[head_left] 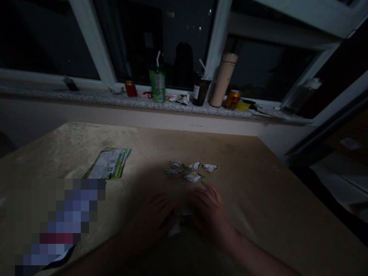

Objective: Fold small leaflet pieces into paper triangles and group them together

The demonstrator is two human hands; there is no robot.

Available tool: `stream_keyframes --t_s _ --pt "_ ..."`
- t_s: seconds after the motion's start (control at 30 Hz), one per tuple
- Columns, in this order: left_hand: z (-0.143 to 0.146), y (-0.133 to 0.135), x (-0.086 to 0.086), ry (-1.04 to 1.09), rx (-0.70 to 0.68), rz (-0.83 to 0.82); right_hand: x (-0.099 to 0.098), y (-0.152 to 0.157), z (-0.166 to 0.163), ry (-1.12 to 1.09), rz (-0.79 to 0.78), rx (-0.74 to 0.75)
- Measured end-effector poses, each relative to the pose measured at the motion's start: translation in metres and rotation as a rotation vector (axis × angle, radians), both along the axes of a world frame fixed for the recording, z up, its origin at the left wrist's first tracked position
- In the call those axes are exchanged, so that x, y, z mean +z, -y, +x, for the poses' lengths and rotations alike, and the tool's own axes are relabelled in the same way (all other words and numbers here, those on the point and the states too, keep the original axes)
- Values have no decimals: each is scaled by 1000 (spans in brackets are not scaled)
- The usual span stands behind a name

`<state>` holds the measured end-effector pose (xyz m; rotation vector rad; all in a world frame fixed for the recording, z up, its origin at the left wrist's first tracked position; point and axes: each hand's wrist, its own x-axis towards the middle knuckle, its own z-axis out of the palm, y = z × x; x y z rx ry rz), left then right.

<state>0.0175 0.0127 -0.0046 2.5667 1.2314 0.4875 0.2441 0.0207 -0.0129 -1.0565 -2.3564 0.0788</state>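
In the dim middle of the table, my left hand rests with its fingers curled and pressed together at the left edge of a small piece of paper. My right hand is closed on the right side of the same piece, its fingers bent downward. Only a pale corner and a dark patch of the paper show; the thumbs and the rest are in shadow. Just beyond my fingers lie several small folded paper triangles, white and green with print, grouped close together.
Green printed packaging sheets lie on the wooden table at left, above a blurred-out object. On the windowsill stand a green cup with a straw, a dark cup, a tall pink bottle, an orange can and a red jar.
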Motion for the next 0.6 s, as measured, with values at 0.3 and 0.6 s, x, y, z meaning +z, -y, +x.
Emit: stream_keyframes --t_s 0.3,0.6 --pt "-1 -2 -14 86 110 -62 -9 15 -2 -11 245 224" --pt "-2 -1 -14 99 -30 -14 -11 10 -1 168 264 322"
